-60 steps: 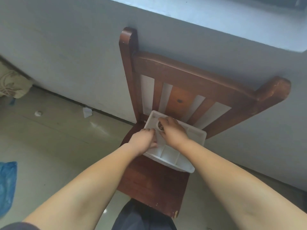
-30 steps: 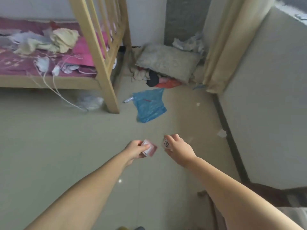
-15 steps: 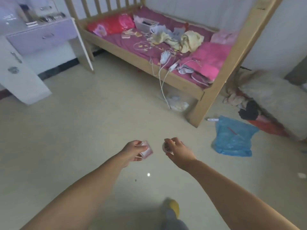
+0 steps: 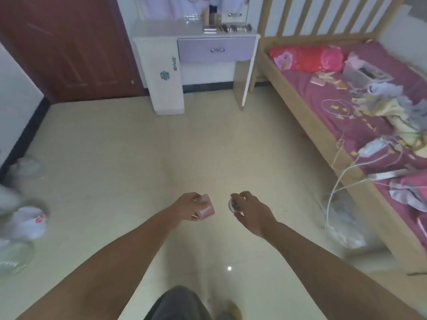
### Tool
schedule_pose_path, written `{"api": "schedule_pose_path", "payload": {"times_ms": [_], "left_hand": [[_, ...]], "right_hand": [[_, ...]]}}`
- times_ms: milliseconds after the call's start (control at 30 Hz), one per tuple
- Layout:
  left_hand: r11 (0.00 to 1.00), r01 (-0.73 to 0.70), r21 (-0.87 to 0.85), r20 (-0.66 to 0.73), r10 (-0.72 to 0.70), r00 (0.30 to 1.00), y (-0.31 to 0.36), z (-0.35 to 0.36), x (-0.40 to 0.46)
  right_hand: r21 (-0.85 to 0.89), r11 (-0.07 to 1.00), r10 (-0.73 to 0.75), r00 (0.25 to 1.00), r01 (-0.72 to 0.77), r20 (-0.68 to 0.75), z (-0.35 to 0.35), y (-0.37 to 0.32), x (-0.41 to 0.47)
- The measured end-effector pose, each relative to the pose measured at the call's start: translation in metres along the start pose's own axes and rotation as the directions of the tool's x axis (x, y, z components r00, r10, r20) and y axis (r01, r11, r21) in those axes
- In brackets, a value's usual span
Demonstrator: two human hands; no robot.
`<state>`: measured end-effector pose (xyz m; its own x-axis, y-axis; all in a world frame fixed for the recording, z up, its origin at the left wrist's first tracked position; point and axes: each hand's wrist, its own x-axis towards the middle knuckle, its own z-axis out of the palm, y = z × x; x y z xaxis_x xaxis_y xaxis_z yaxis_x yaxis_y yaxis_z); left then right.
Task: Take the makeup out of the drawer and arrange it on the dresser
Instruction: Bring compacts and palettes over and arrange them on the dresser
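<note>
My left hand (image 4: 188,206) grips a small pink box (image 4: 205,210) held out over the floor. A small round white jar (image 4: 233,205) sits pinched in my right hand (image 4: 253,211) beside it. The white dresser (image 4: 161,33) with a closed lilac drawer (image 4: 217,50) stands against the far wall, straight ahead across the room. Several makeup items (image 4: 231,27) lie in a row on the right part of its top, with a tall bottle (image 4: 213,15) behind them.
A wooden bed (image 4: 323,139) with a purple sheet, clothes and cables runs along the right. White cables (image 4: 335,190) hang off it toward a plastic bag (image 4: 342,227) on the floor. More white bags (image 4: 27,222) lie at the left. A brown door (image 4: 69,47) is left of the dresser.
The view has swung left from the chair and the bed to face the dresser. Both hands still hold the box and the jar in front of me.
</note>
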<state>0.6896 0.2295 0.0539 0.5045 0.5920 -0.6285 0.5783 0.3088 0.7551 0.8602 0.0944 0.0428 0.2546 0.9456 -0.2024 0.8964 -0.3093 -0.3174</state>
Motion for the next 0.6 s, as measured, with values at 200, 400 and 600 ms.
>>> {"api": "schedule_pose_path", "payload": {"times_ms": [200,400,600], "left_hand": [[0.996,-0.024,-0.088,-0.131,0.013,0.991,0.025,-0.110,0.088],[0.994,-0.027,-0.104,-0.148,0.012,0.989,0.092,-0.219,0.188],[0.991,-0.047,-0.128,-0.159,0.026,0.987,0.188,-0.320,0.291]], "right_hand": [[-0.022,0.977,-0.209,0.977,0.210,0.052,-0.022,-0.033,0.171],[0.025,0.976,-0.215,0.976,0.214,0.022,-0.050,-0.071,0.334],[0.065,0.979,-0.191,0.981,0.194,-0.039,-0.099,-0.089,0.484]]}}
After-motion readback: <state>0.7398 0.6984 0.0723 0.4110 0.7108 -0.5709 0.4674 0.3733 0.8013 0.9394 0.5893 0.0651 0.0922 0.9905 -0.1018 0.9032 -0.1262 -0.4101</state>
